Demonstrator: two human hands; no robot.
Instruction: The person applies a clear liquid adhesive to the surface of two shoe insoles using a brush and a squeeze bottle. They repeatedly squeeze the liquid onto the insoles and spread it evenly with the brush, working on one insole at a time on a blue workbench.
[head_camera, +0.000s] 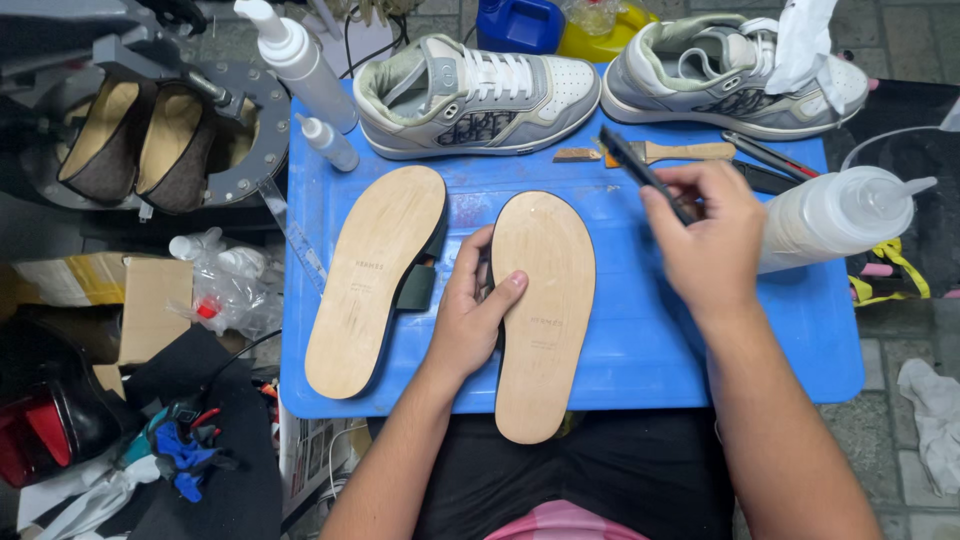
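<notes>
Fingers (478, 262) of the left hand (470, 315) curl around the edge of a tan leather-soled sandal (543, 310), lying sole-up on the blue plastic bench (640, 340), thumb pressed on top. Right hand (708, 240) pinches a thin dark tool (640, 172) just above it. A matching sandal (375, 275) lies beside.

Open blue tabletop (640, 350) at four o'clock, bare between the right sandal sole (543, 310) and the squeeze bottle (835, 215). Crowded at twelve o'clock: two sneakers (480, 95), a brush (680, 152). Blocked at ten o'clock by two small bottles (300, 60).
</notes>
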